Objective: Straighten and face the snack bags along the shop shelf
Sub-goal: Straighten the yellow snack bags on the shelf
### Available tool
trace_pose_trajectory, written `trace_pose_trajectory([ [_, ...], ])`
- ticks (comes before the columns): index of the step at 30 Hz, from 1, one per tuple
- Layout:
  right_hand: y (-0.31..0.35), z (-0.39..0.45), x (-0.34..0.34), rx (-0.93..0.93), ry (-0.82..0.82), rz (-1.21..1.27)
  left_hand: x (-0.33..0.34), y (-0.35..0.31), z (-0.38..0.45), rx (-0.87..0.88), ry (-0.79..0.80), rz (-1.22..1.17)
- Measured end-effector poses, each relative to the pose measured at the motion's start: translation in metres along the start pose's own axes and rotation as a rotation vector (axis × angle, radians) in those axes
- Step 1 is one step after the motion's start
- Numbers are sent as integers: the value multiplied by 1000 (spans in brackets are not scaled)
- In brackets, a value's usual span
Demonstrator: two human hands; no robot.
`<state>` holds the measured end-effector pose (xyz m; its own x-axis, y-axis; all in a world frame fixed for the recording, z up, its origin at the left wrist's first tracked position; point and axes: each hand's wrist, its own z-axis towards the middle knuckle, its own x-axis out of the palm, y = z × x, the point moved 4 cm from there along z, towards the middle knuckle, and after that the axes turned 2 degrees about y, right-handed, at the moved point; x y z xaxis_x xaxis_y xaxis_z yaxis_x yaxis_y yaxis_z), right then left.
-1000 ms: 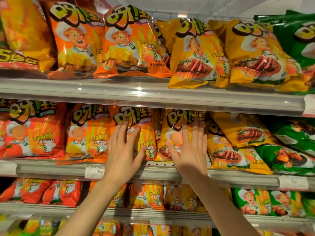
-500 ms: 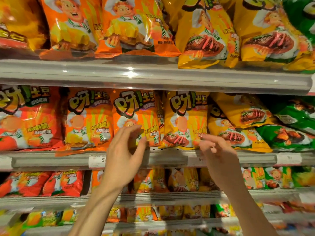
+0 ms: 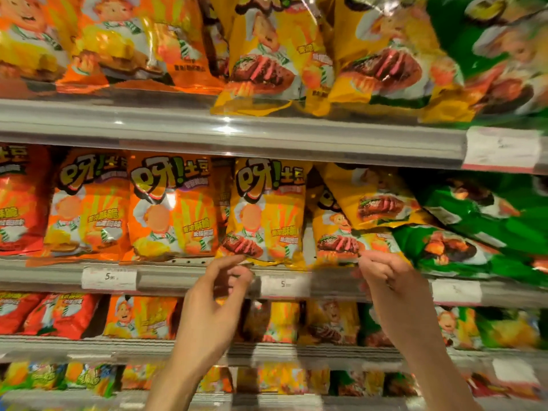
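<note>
On the middle shelf (image 3: 184,277), orange snack bags (image 3: 175,209) stand upright and face out. To their right stands an upright yellow bag (image 3: 267,212). Beside it a second yellow bag (image 3: 335,238) sits under another yellow bag (image 3: 373,200) that lies tilted across it. Crumpled green bags (image 3: 468,232) slump further right. My left hand (image 3: 219,295) has curled fingers, its index tip at the upright yellow bag's bottom left corner. The curled fingertips of my right hand (image 3: 388,280) are at the second yellow bag's bottom edge. Blur hides whether either hand pinches a bag.
The upper shelf (image 3: 267,134) carries large orange, yellow and green bags that overhang its lip. Price tags (image 3: 109,278) sit along the middle shelf's rail. Two lower shelves (image 3: 296,351) hold smaller bags behind my forearms.
The view has moved closer and shifted right. Both hands left the bag fronts they pressed flat and came down with fingers curled. They have shifted right to the yellow bags' bottom edges.
</note>
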<state>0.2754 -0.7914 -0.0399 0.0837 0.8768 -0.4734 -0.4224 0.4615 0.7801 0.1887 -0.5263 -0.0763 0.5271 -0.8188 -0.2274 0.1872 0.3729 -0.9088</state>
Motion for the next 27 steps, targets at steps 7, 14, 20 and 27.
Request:
trace_pose_trajectory([
  [7,-15,19,-47,-130,39,47,83,-49,3,47,27,-15],
  [14,-3,28,-69,-227,22,-33,126,-98,38,119,57,20],
  [20,-10,52,-85,-128,-74,-68,160,-115,79,3,249,209],
  [27,-19,53,-81,-54,-124,-4,174,-113,95,5,227,347],
])
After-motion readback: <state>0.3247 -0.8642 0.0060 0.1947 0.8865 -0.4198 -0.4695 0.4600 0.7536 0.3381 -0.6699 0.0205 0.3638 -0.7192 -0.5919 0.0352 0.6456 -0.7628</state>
